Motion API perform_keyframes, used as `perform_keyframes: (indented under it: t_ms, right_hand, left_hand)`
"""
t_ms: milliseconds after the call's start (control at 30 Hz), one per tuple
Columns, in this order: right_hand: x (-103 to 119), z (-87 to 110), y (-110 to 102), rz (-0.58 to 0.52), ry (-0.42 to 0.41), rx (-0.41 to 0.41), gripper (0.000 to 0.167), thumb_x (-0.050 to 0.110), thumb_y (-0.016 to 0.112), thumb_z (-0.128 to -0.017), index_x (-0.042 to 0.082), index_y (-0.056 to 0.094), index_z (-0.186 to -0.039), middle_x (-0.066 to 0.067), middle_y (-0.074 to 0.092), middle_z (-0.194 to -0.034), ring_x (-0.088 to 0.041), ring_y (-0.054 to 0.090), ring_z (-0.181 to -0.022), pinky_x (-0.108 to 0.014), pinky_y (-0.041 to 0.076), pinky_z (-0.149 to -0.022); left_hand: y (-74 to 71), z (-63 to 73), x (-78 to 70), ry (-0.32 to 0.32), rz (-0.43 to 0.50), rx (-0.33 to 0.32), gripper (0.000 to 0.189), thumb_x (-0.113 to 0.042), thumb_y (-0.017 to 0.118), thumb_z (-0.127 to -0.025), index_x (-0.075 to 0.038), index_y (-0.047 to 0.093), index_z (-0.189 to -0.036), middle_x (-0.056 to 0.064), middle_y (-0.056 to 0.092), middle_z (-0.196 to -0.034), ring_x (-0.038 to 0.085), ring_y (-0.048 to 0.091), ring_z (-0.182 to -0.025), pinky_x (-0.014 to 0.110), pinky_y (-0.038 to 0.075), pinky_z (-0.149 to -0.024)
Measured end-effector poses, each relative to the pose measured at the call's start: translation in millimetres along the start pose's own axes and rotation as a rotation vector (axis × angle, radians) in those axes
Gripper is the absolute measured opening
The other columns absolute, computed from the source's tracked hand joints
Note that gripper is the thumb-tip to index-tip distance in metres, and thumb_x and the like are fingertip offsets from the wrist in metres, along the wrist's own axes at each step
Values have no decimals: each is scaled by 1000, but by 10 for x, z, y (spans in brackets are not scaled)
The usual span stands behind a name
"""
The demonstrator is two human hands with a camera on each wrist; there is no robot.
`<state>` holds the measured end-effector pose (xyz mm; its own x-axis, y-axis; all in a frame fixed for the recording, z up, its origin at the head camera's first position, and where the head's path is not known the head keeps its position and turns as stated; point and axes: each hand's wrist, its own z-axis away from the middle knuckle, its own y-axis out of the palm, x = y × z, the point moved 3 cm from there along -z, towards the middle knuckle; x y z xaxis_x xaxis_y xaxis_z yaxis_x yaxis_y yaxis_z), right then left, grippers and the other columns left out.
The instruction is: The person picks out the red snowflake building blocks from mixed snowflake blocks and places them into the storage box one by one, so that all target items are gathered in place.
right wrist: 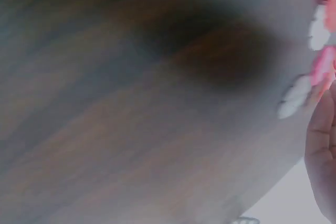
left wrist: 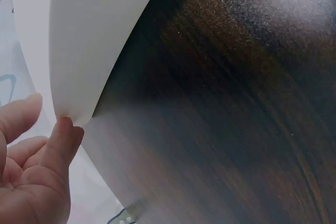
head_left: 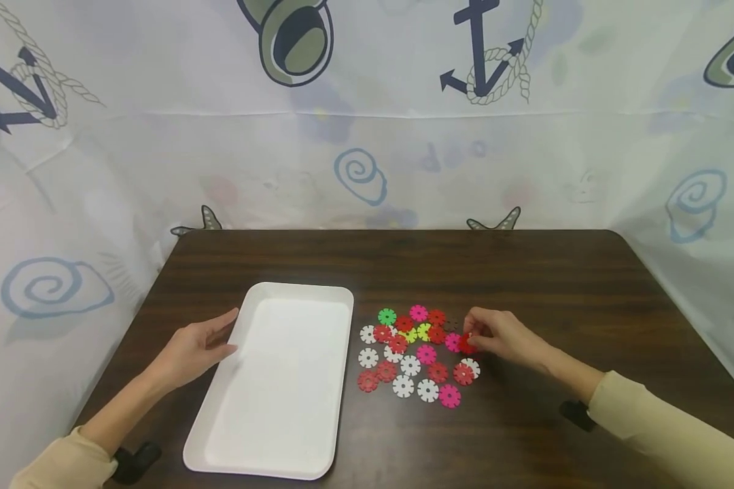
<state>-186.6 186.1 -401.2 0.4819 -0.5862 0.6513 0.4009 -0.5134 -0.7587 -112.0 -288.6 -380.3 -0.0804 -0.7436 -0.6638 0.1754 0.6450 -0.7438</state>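
A white rectangular tray (head_left: 281, 380) lies on the dark wooden table, left of the middle. At its left rim is my left hand (head_left: 186, 353), thumb and fingers spread and touching the edge. The left wrist view shows those fingertips (left wrist: 64, 124) against the tray's rim (left wrist: 79, 77). To the right of the tray, my right hand (head_left: 504, 336) pinches a red notched plastic disc (head_left: 467, 343) between thumb and fingers. It is at the right side of a loose spread of similar discs. The right wrist view is blurred, with part of the right hand (right wrist: 321, 156) at its edge.
The spread holds white (head_left: 403, 386), pink (head_left: 449, 396), red (head_left: 368, 381), yellow (head_left: 424, 331) and green (head_left: 387, 316) discs, several overlapping. The table's (head_left: 404, 258) far edge meets a white printed curtain (head_left: 416, 156).
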Motion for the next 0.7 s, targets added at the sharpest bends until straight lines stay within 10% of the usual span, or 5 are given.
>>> perform_keyframes:
  t_ms: [400, 700]
  right_hand:
    - [844, -806, 290, -519, 143, -68, 19, 2, 62, -88, -4, 58, -105, -17, 63, -84, -36, 66, -79, -42, 59, -73]
    - [1426, -1495, 768, -696, 243, -52, 19, -1, 63, -86, -2, 60, -105, -7, 57, -75, -25, 67, -73, -30, 59, -69]
  left_hand:
    - [49, 16, 52, -51, 33, -8, 53, 5, 61, -85, 11, 42, -134, 35, 49, -129, 44, 60, -106, 35, 58, -73]
    - [70, 35, 26, -87, 3, -25, 53, 5, 60, -86, 9, 42, -136, 33, 46, -132, 45, 60, -105, 43, 58, -74]
